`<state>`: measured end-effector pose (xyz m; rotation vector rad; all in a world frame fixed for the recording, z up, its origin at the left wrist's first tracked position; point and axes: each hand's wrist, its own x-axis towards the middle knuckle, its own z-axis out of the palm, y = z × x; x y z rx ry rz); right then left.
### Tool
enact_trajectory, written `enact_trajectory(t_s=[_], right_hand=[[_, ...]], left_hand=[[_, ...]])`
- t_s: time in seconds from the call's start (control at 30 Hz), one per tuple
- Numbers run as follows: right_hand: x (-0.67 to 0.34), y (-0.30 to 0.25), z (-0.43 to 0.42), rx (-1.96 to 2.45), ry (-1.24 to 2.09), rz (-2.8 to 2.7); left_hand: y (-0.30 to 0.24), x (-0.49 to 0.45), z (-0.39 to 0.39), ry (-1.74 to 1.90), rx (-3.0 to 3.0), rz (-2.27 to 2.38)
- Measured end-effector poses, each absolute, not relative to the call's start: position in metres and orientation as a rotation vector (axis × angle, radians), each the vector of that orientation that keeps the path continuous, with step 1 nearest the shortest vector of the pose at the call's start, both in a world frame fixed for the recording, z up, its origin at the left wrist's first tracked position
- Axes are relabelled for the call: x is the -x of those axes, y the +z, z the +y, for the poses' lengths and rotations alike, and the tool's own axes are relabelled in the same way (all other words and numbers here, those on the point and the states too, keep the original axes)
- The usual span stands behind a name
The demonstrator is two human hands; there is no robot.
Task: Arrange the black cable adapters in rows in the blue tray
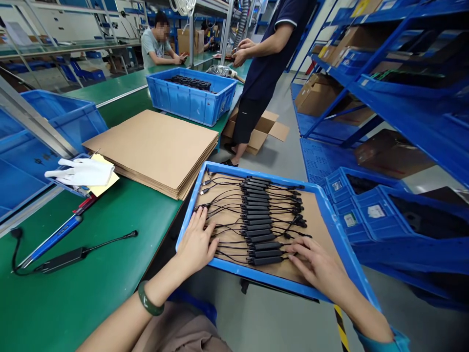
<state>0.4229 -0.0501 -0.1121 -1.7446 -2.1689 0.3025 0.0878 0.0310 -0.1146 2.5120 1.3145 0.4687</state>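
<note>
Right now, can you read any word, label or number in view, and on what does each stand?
No text can be read.
White labels on the floor crates: too small and blurred.
Marks on the blue bin wall at left: unreadable.
Cardboard boxes on the shelves: print blurred.
The blue tray under the left hand and right hand shows none.
</note>
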Motion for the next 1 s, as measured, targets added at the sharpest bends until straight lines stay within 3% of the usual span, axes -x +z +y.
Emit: enact_trajectory(t_s=[0.67, 1.0], right_hand=[[-0.425, -0.098, -0.025, 1.668, 0.456, -2.396], [-0.426, -0.114, -0.006, 1.799, 0.493, -2.177]], left_hand=[[-0.111, -0.088, 0.031, 0.407, -2.472, 1.322], [-0.112, -0.088, 0.031, 0.363, -2.448, 1.319]])
